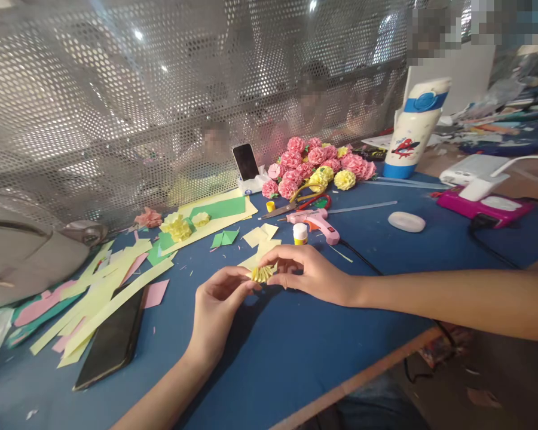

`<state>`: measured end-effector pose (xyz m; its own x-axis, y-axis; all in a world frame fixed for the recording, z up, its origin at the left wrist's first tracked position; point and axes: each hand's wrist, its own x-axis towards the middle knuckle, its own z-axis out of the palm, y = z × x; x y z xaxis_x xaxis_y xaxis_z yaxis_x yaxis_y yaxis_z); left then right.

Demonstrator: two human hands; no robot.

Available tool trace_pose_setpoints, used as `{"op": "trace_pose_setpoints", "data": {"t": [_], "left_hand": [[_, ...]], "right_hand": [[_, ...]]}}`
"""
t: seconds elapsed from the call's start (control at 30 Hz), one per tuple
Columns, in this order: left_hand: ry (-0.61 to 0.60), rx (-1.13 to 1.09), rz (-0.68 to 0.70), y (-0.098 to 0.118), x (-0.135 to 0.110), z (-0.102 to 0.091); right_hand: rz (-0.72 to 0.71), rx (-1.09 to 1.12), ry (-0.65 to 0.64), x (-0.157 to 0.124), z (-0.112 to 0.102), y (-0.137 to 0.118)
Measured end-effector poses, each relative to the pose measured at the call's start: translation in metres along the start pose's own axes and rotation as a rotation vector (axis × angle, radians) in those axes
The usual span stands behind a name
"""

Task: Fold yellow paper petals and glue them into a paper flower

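Observation:
Both my hands pinch one small folded yellow paper piece (262, 273) just above the blue table (269, 352). My left hand (219, 298) grips its left side with thumb and fingertips. From the right, my right hand (305, 272) closes its fingers over the other side. Flat yellow paper squares (260, 237) lie just behind the hands. A small glue bottle (300, 233) and a pink glue gun (316, 222) stand beyond them.
Yellow, pink and green paper strips (103, 292) and a dark phone (112, 343) lie at left. A pile of pink and yellow paper flowers (316, 166), scissors (296, 206), a propped phone (245, 161) and a white bottle (415, 128) stand at the back. A perforated metal screen (161, 89) closes the far side.

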<state>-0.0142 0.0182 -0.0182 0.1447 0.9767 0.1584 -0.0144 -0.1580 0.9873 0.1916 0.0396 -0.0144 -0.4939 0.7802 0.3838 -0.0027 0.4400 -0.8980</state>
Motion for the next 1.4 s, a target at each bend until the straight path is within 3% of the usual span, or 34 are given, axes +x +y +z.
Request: {"op": "trace_pose_setpoints", "data": {"t": [0.73,1.07,1.4], "left_hand": [[0.102,0.023,0.104,-0.001,0.003,-0.008],[0.069,0.117,0.226,0.004,0.000,-0.008],[0.027,0.150,0.290,0.006,0.001,-0.010]], "right_hand": [[-0.097,0.203,0.255,-0.001,-0.001,-0.005],[-0.170,-0.033,0.215,0.001,-0.003,-0.003],[-0.514,-0.408,0.129,0.005,-0.015,-0.006]]}}
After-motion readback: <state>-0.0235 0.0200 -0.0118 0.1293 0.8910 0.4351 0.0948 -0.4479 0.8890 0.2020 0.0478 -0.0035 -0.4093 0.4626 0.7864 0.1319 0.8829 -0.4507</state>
